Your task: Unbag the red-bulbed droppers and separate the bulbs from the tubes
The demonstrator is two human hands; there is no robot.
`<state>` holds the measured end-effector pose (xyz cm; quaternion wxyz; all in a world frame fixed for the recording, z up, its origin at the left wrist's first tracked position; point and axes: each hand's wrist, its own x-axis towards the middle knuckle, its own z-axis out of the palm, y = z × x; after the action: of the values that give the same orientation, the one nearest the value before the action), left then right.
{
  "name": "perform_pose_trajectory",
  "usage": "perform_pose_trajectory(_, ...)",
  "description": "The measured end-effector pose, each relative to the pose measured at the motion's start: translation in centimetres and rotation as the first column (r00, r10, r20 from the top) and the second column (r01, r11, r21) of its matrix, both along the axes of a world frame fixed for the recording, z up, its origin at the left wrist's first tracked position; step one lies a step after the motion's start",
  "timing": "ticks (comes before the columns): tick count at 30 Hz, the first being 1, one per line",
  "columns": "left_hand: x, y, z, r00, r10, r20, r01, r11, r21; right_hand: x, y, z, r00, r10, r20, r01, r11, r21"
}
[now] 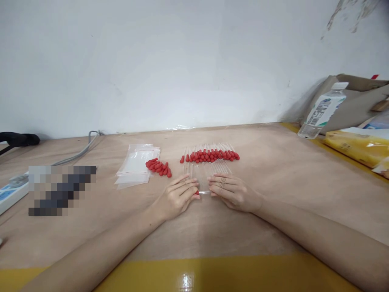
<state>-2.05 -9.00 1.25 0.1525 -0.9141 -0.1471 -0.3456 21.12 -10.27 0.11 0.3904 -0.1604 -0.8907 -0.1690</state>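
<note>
Low over the table, a clear dropper (205, 192) lies sideways between my two hands. My left hand (180, 196) is closed around its red rubber bulb, of which only a bit shows at the fingertips. The clear tube's other end is pinched in my right hand (233, 192). Just beyond my fingers lie several bare clear tubes (223, 167), side by side. Behind those is a row of droppers with red bulbs (209, 155), tubes pointing to the wall. Loose red rubber bulbs (158, 167) sit in a small pile left of the row.
Clear plastic bags (133, 164) are stacked beside the loose bulbs. A power strip (15, 194) with a grey cable and a pixelated dark object (62, 190) are at left. On the right stand a water bottle (323, 109), a grey bag (355, 105) and a yellow package (355, 146).
</note>
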Motion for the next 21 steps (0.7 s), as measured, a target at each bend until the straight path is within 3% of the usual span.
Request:
perform_pose_trajectory(3, -1.1, 0.5, -0.2, 0.995, 0.082, 0.058, -0.083, 0.996, 0.015, 1.0, 0.4, 0.0, 0.998, -0.051, -0.039, 0.049, 0.998, -0.04)
perform_pose_trajectory(6, -2.4, 1.1, 0.2, 0.967, 0.213, 0.136, -0.211, 0.977, -0.032, 2.0, 1.0, -0.1, 0.969, -0.223, -0.106, 0.211, 0.971, -0.112)
perform_pose_trajectory(10, -3.9, 2.7, 2.1, 0.875, 0.416, 0.246, -0.357, 0.9, -0.251, 1.8, 1.7, -0.1, 0.915, -0.397, -0.077, 0.378, 0.907, -0.186)
perform_pose_trajectory(14, -6.4, 5.9, 4.9, 0.713, 0.672, 0.201, -0.553, 0.715, -0.427, 0.1, 2.0, 0.3, 0.903, -0.429, -0.035, 0.406, 0.876, -0.26)
perform_pose_trajectory(16, -7.9, 7.7, 6.0, 0.668, 0.742, 0.059, -0.599, 0.583, -0.55, -0.8, 2.2, 0.7, 0.889, -0.458, -0.026, 0.434, 0.859, -0.271)
perform_pose_trajectory(19, -9.9, 9.8, 6.9, 0.677, 0.728, -0.106, -0.547, 0.402, -0.734, -2.0, 2.7, 1.3, 0.858, -0.513, 0.017, 0.501, 0.83, -0.246)
perform_pose_trajectory(21, -10.6, 10.5, 6.8, 0.67, 0.736, -0.097, -0.507, 0.358, -0.784, -2.7, 2.9, 1.4, 0.848, -0.527, 0.059, 0.525, 0.818, -0.234)
